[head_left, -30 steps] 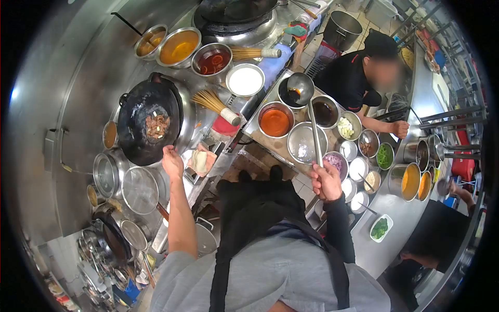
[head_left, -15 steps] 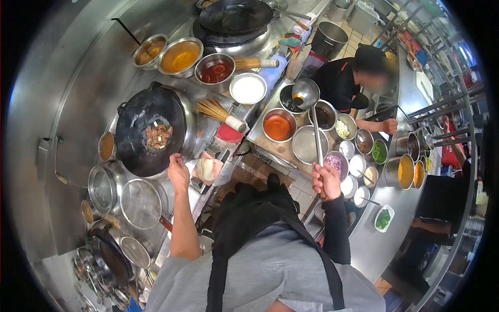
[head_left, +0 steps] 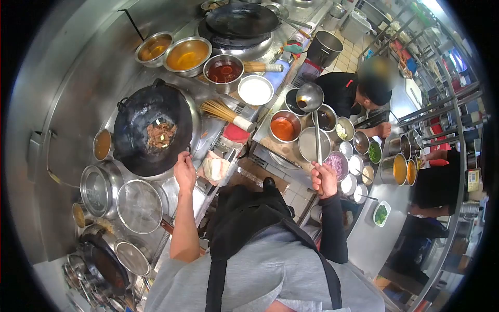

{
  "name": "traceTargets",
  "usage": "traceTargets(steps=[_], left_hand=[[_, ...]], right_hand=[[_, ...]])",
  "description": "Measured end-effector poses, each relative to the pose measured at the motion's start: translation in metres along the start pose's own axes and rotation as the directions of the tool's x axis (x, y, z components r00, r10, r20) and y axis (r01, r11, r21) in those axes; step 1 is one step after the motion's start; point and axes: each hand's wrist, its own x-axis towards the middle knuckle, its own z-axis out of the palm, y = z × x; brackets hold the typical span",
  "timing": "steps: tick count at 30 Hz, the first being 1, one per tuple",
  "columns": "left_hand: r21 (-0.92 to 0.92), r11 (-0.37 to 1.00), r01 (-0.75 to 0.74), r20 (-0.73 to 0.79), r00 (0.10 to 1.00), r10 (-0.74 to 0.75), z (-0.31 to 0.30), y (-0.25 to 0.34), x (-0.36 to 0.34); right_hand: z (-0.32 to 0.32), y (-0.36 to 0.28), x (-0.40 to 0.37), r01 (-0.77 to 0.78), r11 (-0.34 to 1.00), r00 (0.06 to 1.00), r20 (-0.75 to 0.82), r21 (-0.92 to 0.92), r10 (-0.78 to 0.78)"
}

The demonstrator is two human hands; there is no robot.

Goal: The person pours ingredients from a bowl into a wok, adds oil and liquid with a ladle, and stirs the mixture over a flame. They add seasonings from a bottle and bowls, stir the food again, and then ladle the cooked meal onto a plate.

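My left hand (head_left: pixel 184 170) is closed at the near right rim of a black wok (head_left: pixel 132 151), where a loop handle would sit; its fingertips are partly hidden. Browned meat pieces (head_left: pixel 160 136) with a few pale bits lie in the wok. My right hand (head_left: pixel 324 179) is closed around the long handle of a steel ladle (head_left: pixel 310 97). The ladle's bowl is over the seasoning pots, with a little dark liquid in it. Beneath its handle stands a pale-filled pot (head_left: pixel 314 144), with a pot of orange-red sauce (head_left: pixel 285 126) beside it.
A bamboo brush (head_left: pixel 228 114) and a folded cloth (head_left: pixel 214 169) lie right of the wok. Bowls of amber liquid (head_left: pixel 187 55) and red liquid (head_left: pixel 223 72) stand behind. A strainer (head_left: pixel 139 206) rests nearer me. A co-worker (head_left: pixel 338 88) leans beyond the pots.
The view has shifted slightly. The meat in the wok looks browner and has moved a little. My right hand still holds the ladle over the pots. The co-worker's head has turned downward.
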Motion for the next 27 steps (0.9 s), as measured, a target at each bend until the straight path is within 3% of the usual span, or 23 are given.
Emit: traceTargets(steps=[7,13,14,17,18,20,21,22,24,26,27], left_hand=[[-0.002,0.997,-0.074,-0.061,0.995,0.073,0.008,-0.017,0.002],[0.009,1.000,-0.027,-0.066,0.997,0.027,0.006,-0.013,0.002],[0.019,0.996,-0.082,-0.086,0.993,0.083,0.005,-0.013,0.002],[0.126,0.986,-0.112,-0.074,0.990,0.122,-0.001,-0.004,-0.002],[0.115,0.988,-0.104,-0.081,0.990,0.114,-0.002,-0.005,-0.003],[0.087,0.991,-0.101,-0.083,0.991,0.109,0.002,-0.006,-0.003],[0.091,0.991,-0.096,-0.090,0.990,0.104,0.003,-0.007,-0.003],[0.092,0.991,-0.093,-0.093,0.991,0.101,0.003,-0.009,-0.003],[0.134,0.987,-0.085,-0.087,0.992,0.097,0.008,-0.012,-0.004],[0.109,0.990,-0.089,-0.151,0.983,0.105,0.023,-0.027,0.001],[0.057,0.984,-0.169,-0.179,0.968,0.177,0.021,-0.019,-0.002]], right_hand=[[0.046,0.009,-0.037,-0.173,0.984,0.952,0.262,0.033,0.159],[0.145,0.052,-0.018,-0.204,0.929,0.812,0.477,-0.308,0.336],[0.174,0.060,-0.015,-0.190,0.902,0.806,0.463,-0.387,0.369],[0.243,0.111,0.019,0.026,0.828,0.753,0.555,-0.560,0.352],[0.259,0.131,0.032,0.139,0.724,0.779,0.526,-0.676,0.342],[0.278,0.158,0.034,0.277,0.748,0.770,0.605,-0.604,0.204],[0.293,0.138,0.009,0.032,0.826,0.768,0.543,-0.563,0.341],[0.287,0.133,0.014,-0.190,0.877,0.697,0.568,-0.442,0.437],[0.257,0.117,0.029,-0.602,0.785,0.537,0.655,-0.145,0.532],[0.209,0.094,0.033,-0.732,0.681,0.462,0.713,-0.030,0.528],[0.182,0.083,0.028,-0.772,0.634,0.453,0.730,0.035,0.512]])
